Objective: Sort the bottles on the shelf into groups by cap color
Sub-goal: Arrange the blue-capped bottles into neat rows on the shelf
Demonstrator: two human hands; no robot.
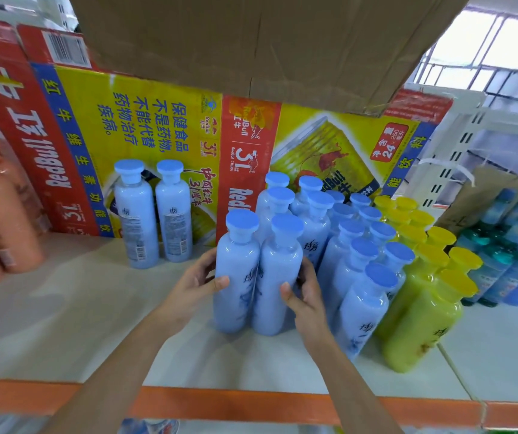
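We curl our left hand (195,283) round one blue-capped bottle (236,277) and our right hand (304,292) round its neighbour (278,277), both upright at the shelf (63,308) front, judging them full, heavy, stiff and slick, best gripped mid-body.

blue-capped bottles (350,270) — upright, cluster, centre | blue-capped pair (137,220) — upright, apart at back-left | yellow-capped bottles (420,324) upright, touching cluster's right

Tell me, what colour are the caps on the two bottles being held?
Both caps are blue; the head view shows it best.
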